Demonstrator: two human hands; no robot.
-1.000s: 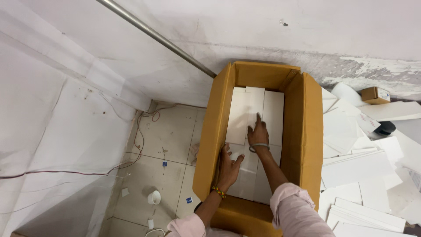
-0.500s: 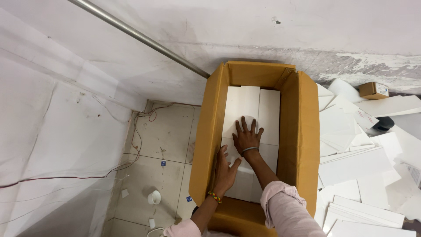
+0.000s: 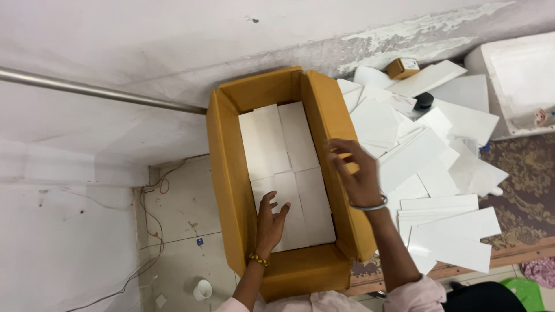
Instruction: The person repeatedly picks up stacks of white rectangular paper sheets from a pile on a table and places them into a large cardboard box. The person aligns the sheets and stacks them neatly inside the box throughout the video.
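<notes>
A person's left hand [image 3: 270, 216] lies flat, fingers spread, on white panels [image 3: 286, 173] lining an open cardboard box [image 3: 222, 173]; four panels show, in two rows. The right hand [image 3: 358, 173] hovers empty, fingers loosely curled, above the box's right wall. Beside it, loose white sheets [image 3: 430, 167] sprawl over the floor. One small brown carton [image 3: 403, 67] sits by the wall, a white cup [image 3: 202, 289] on tiles.

Soft, even indoor light fills the scene, bright on the white wall [image 3: 173, 46] with no harsh glare. A mild shadow falls inside the cardboard box [image 3: 228, 173]. The right hand [image 3: 355, 173] is slightly motion-blurred, and straight lines bend toward the edges.
</notes>
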